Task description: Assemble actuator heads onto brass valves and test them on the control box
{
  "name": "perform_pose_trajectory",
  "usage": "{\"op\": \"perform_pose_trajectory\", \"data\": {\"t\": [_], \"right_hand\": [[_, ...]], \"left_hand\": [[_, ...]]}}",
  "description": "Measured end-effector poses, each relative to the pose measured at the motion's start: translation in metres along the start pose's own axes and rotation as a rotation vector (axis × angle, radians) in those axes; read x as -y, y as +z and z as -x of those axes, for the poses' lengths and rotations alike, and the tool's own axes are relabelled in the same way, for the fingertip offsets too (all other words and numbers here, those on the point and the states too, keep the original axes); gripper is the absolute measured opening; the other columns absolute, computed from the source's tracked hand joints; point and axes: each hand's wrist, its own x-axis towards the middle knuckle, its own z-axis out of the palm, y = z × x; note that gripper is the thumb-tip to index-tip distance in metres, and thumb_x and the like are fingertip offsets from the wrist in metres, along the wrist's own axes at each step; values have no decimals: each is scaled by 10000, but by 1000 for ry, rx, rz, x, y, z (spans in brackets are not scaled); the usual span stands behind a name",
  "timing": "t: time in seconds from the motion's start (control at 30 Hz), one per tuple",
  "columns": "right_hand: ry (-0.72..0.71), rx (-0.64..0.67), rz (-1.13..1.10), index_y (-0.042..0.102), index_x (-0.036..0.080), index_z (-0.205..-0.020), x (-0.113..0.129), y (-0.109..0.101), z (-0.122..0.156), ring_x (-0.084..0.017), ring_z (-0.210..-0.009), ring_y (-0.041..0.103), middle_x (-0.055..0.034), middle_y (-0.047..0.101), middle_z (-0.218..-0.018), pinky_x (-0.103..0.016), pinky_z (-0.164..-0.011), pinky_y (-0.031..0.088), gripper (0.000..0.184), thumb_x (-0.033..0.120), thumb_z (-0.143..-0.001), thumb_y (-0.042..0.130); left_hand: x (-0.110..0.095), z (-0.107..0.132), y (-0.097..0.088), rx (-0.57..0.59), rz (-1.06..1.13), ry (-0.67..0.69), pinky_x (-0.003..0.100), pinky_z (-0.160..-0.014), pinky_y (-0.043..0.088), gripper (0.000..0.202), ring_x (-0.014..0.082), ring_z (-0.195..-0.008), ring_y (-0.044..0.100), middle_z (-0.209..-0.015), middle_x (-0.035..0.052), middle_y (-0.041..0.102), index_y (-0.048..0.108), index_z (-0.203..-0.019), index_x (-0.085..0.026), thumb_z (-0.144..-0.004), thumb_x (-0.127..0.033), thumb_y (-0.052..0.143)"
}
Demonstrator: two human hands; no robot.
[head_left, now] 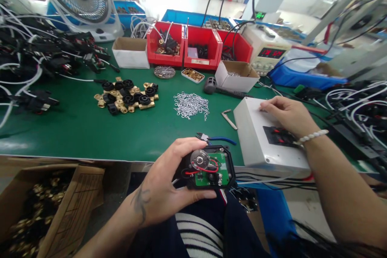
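Head view: my left hand [169,181] grips an open black module [210,167] over my lap, below the bench [84,129] edge; my right hand [288,115] rests, fingers loosely curled, on a white box [256,141]

Left part of the black module [211,167] behind the left hand's fingers [184,149]; cardboard box [45,209] cut off.

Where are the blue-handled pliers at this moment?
The pliers lie on the green table near its front edge, just beyond the black module in the left hand, left of the white box.
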Motion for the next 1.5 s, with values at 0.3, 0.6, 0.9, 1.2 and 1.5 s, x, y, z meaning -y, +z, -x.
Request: {"op": "perform_pose_trajectory", "data": {"t": [0.3, 0.6, 0.9, 1.2, 1.5], "right_hand": [[21, 14, 4, 673, 178, -732, 7, -1, 3, -188, -808, 605, -75, 731, -840, -326, -828, 422, 155, 295, -827, 637], [-128, -15, 80, 736, 207, -1059, 24, -28, 38, -249, -982, 676, -111, 746, -1089, -420, -944, 492, 274, 371, -845, 687], [-382, 410, -872, 497, 419, -1432, 85, 59, 150, -210, -1226, 636, -10, 624, -1384, -307, -1038, 531, 818, 445, -698, 856], [-327, 309, -852, 589, 332, -1327, 87, 74, 157, -224, -1162, 648, -36, 671, -1273, -339, -1037, 528, 708, 392, -687, 884], [-340, 316, -823, 578, 361, -1336, 92, 68, 164, -235, -1169, 641, -25, 665, -1280, -341, -1042, 514, 719, 398, -685, 882]], "left_hand": [[1, 2, -4, -7, 19, -31, 280, -1118, 428, 714, 171, -1270, 541, -1352, -3, 576, 447, -1383, -367, -778, -352, 826], [2, 4, -6, -29, -7, -17, 304, -1106, 449, 710, 198, -1268, 549, -1318, 24, 591, 456, -1381, -352, -772, -374, 820], [0, 3, 0, -9, -33, 28, 323, -1153, 394, 747, 205, -1336, 481, -1414, 29, 530, 388, -1456, -389, -801, -523, 720], [-5, 1, -10, -13, -7, -22, 283, -1063, 425, 313, 165, -1234, 520, -1269, 17, 573, 548, -1279, -325, -979, -235, 564], [-16, 1, -4, -53, 35, -48, 239, -949, 449, 177, 136, -1102, 543, -1160, 4, 571, 577, -1126, -281, -967, -203, 562]]}}
